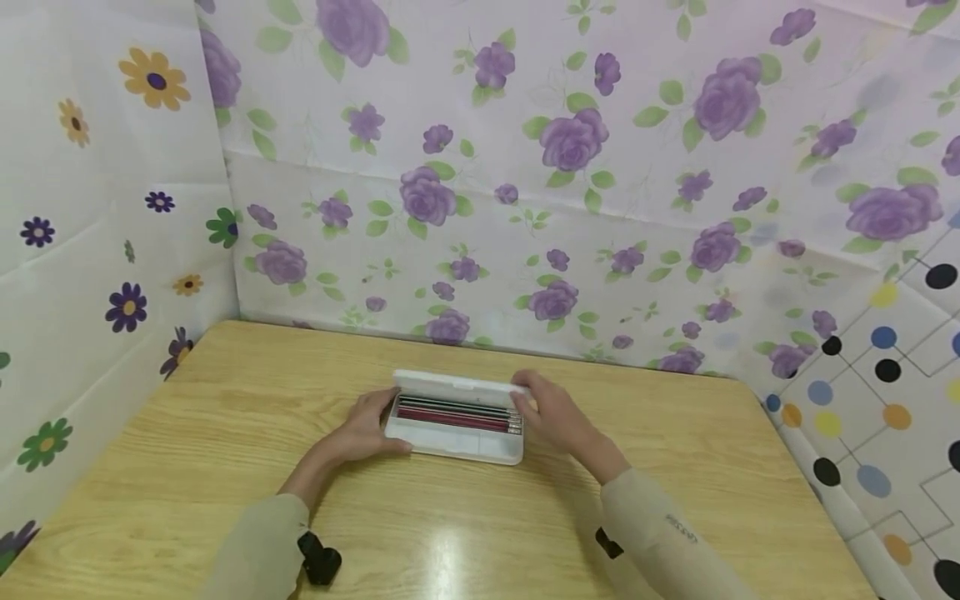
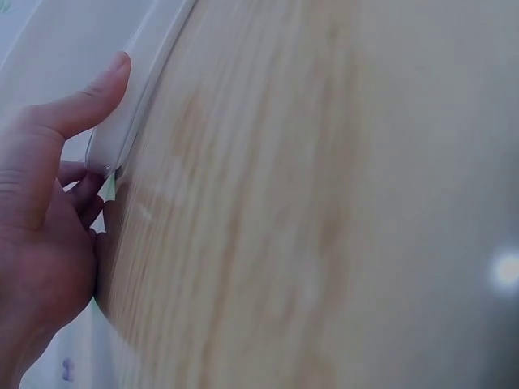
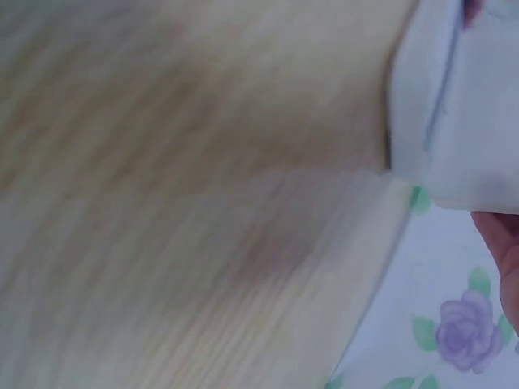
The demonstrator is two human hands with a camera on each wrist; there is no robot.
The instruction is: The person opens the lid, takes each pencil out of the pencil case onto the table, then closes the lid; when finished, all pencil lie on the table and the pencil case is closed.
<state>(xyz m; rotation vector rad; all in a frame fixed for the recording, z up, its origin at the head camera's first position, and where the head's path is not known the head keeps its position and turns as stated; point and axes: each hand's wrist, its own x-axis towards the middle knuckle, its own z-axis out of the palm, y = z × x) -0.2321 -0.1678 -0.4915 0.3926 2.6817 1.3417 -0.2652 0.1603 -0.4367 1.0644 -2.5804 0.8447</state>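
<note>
A white pencil case [image 1: 457,443] lies on the table with its hinged lid [image 1: 450,382] raised at the back. Inside it, dark green and red pencils [image 1: 453,415] lie side by side, with light metallic ends at the right. My left hand [image 1: 366,429] grips the case's left end, thumb at the front corner and fingers at the back one. In the left wrist view that thumb [image 2: 101,93] lies against the white side. The lid's right end is held by my right hand [image 1: 555,412]; in the right wrist view only parts of its fingers [image 3: 496,235] show beside the white case.
The wooden table [image 1: 465,533] reaches back to a wall cloth [image 1: 480,250] printed with purple roses. Patterned cloths also hang at the left and right sides. A black device [image 1: 318,558] is strapped at the left sleeve, another [image 1: 609,543] at the right.
</note>
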